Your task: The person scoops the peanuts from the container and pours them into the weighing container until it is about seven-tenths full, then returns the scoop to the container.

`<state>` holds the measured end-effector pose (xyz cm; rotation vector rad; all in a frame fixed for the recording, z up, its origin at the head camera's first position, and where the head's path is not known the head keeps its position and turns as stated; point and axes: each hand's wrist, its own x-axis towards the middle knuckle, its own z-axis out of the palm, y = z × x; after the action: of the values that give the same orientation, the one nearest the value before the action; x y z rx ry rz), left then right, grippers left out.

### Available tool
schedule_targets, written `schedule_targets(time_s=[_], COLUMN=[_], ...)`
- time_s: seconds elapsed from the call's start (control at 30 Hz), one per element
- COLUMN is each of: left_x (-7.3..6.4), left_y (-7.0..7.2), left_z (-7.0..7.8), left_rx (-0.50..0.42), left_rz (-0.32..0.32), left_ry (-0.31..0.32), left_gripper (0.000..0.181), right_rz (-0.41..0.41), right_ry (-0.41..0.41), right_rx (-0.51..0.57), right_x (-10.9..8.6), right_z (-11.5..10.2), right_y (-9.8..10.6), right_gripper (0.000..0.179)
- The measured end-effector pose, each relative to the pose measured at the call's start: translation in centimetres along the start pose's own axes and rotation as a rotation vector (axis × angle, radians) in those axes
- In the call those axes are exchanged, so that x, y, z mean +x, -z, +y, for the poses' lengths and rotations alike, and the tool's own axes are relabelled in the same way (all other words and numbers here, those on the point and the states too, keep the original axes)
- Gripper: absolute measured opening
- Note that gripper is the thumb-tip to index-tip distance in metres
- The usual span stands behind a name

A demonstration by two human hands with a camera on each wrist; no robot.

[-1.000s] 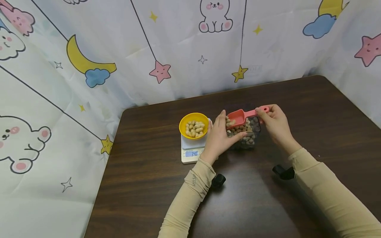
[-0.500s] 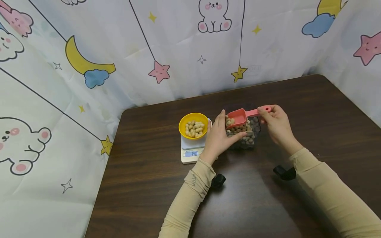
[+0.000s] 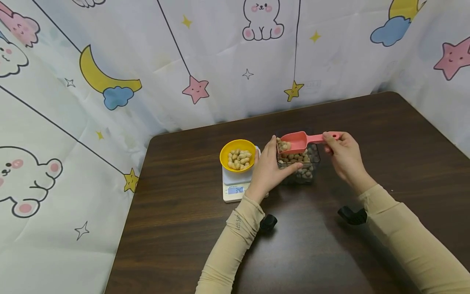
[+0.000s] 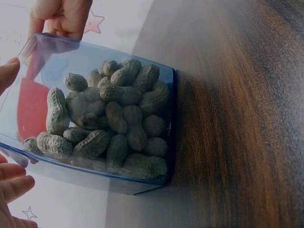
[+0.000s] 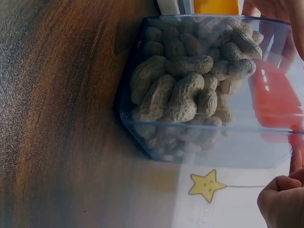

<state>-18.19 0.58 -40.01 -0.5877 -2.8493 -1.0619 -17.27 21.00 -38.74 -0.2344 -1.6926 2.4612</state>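
My right hand (image 3: 345, 159) pinches the handle of a pink scoop (image 3: 298, 142). Several peanuts (image 3: 283, 145) lie in the scoop's front, just over a clear plastic box (image 3: 312, 164). More peanuts (image 4: 118, 95) fill the box's lower part. My left hand (image 3: 269, 170) holds the box at its left side, thumb across the front and fingers along the side. Through the wall in the right wrist view, the scoop (image 5: 275, 95) shows above the heaped peanuts.
Left of the box, a yellow bowl (image 3: 225, 153) of peanuts stands on a white kitchen scale (image 3: 228, 197) reading 34.0. Everything is on a dark wooden table (image 3: 176, 216), with a cartoon-printed curtain (image 3: 220, 49) behind it. Black wrist-camera pieces (image 3: 268, 222) hang beneath the sleeves.
The scoop has lifted slightly and levelled, with peanuts gathered at its front. My right hand has shifted a little to the right; the left hand keeps its place on the box.
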Motion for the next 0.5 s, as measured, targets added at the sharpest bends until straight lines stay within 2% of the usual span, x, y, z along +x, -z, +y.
schedule_targets(time_s=[0.17, 0.5], left_x=[0.06, 0.08], left_y=[-0.05, 0.00], left_z=[0.02, 0.18], left_rx=[0.002, 0.004], left_rz=[0.008, 0.004], left_ry=[-0.004, 0.003], left_gripper=[0.102, 0.103], right_rz=[-0.007, -0.011], right_ry=[0.016, 0.010], right_rx=[-0.026, 0.064], right_x=[0.07, 0.26], right_z=[0.14, 0.27], right_y=[-0.18, -0.13], right_gripper=[0.030, 0.030])
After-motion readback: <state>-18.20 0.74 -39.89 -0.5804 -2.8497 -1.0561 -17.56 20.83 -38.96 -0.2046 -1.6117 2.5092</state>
